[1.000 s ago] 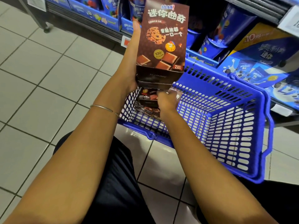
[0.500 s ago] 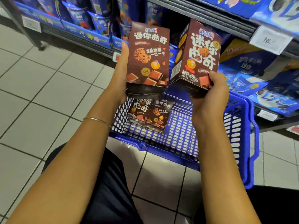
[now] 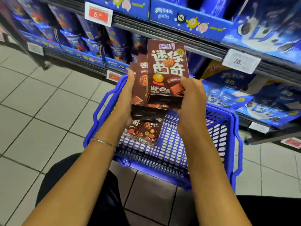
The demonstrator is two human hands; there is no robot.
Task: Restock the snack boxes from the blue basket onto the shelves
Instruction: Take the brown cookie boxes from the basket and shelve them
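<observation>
The right hand [image 3: 191,95] grips the front box [image 3: 167,70] at its lower right corner, fingers [image 3: 183,82] curled over its face. The left hand [image 3: 126,98] holds the rear box [image 3: 138,88] upright. One digit lies straight up the box's left edge and the rest are hidden behind the box. The front box overlaps and covers most of the rear box, both held above the blue basket [image 3: 231,144]. Two more boxes [image 3: 143,130] lie in the basket, partly hidden by the held ones. The shelves [image 3: 162,34] behind are blurred.

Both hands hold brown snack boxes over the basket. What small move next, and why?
Likely carry the held boxes to the shelf: left hand and right hand grip them together above the blue basket; two more boxes lie inside.
</observation>
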